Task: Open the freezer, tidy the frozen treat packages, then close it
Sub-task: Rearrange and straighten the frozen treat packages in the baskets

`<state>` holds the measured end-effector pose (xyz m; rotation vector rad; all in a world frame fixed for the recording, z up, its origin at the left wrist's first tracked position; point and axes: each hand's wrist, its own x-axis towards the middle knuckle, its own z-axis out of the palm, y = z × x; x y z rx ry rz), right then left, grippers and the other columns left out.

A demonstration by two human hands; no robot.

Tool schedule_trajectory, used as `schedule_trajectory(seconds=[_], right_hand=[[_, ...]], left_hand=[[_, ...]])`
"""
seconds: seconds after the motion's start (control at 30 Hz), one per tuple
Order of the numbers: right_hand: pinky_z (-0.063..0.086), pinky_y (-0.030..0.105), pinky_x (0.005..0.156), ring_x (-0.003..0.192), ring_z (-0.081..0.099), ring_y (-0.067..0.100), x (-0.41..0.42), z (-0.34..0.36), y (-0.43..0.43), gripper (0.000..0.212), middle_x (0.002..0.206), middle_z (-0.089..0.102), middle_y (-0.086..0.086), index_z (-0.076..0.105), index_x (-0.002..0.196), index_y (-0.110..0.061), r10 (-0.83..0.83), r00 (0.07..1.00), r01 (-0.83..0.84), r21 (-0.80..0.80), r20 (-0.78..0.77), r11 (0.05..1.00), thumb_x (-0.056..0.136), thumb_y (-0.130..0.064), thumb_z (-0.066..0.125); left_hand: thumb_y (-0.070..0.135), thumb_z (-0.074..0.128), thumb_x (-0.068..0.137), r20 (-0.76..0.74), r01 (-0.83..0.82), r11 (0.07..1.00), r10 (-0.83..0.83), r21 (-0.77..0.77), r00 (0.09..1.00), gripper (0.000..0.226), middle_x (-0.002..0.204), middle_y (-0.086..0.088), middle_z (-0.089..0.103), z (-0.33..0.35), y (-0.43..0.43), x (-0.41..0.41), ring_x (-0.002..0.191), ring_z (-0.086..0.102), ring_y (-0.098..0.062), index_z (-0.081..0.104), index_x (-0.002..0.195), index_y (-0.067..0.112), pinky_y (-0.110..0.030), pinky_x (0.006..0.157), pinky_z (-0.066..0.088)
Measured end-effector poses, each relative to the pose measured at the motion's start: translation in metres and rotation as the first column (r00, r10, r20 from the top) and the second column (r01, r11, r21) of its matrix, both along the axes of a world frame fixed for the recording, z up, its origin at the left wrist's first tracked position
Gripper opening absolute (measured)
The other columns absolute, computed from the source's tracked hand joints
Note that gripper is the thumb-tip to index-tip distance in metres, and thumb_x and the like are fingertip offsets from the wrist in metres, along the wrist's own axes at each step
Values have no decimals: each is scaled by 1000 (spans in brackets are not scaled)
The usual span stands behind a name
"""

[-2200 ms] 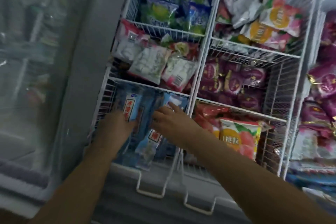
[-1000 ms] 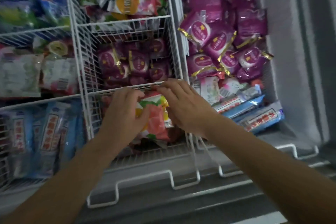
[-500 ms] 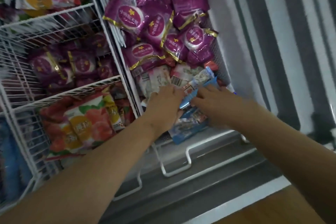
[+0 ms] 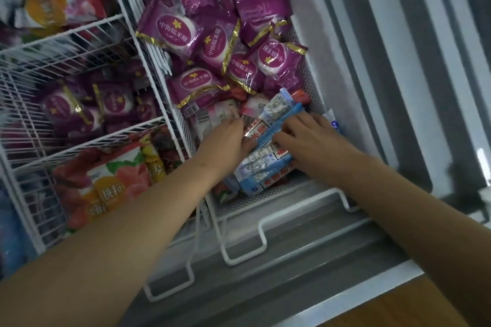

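Left hand (image 4: 228, 138) pinches and flat-fingered right hand (image 4: 312, 142) presses light, slippery blue bar packs (image 4: 265, 168), best gripped mid-length, at the basket (image 4: 265, 202)'s front edge.

Wooden floor (image 4: 396, 309) — lower right.
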<state>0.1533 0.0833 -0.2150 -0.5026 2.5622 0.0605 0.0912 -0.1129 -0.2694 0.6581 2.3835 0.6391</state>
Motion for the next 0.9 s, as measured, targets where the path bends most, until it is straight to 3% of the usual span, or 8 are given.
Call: schedule_trajectory(seconds=[0.07,0.2,0.33,0.43,0.5,0.67,0.8,0.9], right_hand=[[43,42,93,110,48,24,-2,2,0,49,115,53,3,54,116,-22,18,1000,-18,0,12,1000,72,-21,76],[35,36,102,103,54,20,-3,4,-4,44,111,56,-3,56,116,-25,58,998,-58,-21,1,998,76,-14,69],[38,37,100,107,54,21,-11,14,-15,51,116,56,-3,54,124,-27,33,999,-32,-80,10,996,78,-15,71],[46,40,91,95,58,25,-18,27,-35,64,106,60,2,58,123,-21,34,997,-43,-136,-72,990,65,-6,81],[45,40,94,98,56,24,-26,34,-59,70,107,60,2,60,122,-20,58,989,-79,-161,-136,984,59,-4,85],[30,55,111,117,51,31,-52,44,-146,61,118,58,7,60,126,-17,114,972,-168,-272,-204,948,71,1,74],[25,61,112,125,46,32,-62,41,-256,43,123,56,9,61,123,-18,244,945,-316,-411,-218,855,82,-7,64],[22,61,112,134,37,31,-59,36,-332,44,131,52,8,57,128,-20,367,902,-432,-457,-229,777,86,-11,62]], left_hand=[[39,65,90,92,-29,999,31,-30,995,26,84,1,53,2,6,-8,68,46,-10,49,92,18,-28,55,33],[37,74,82,375,-118,993,117,-22,920,28,91,4,63,16,4,-31,80,59,-13,64,97,16,-29,66,46],[42,77,78,333,-190,978,153,81,930,17,74,11,65,43,-24,-49,62,59,4,66,83,29,-18,52,41],[42,76,78,352,-309,939,242,149,904,18,78,20,67,67,-53,-55,59,59,12,69,94,35,-13,49,40],[40,76,79,357,-388,908,314,158,880,20,86,20,69,79,-88,-60,72,63,10,70,96,33,-14,60,47],[49,71,81,245,-527,849,521,-48,818,60,130,-9,60,92,-197,-49,118,56,-24,61,126,10,-39,92,45],[42,70,83,188,-648,747,664,-147,723,22,69,3,65,102,-298,-13,70,63,-13,69,82,20,-38,66,47],[38,74,81,150,-726,643,765,-244,626,20,67,3,63,108,-372,17,65,62,-15,65,79,20,-30,57,44]])
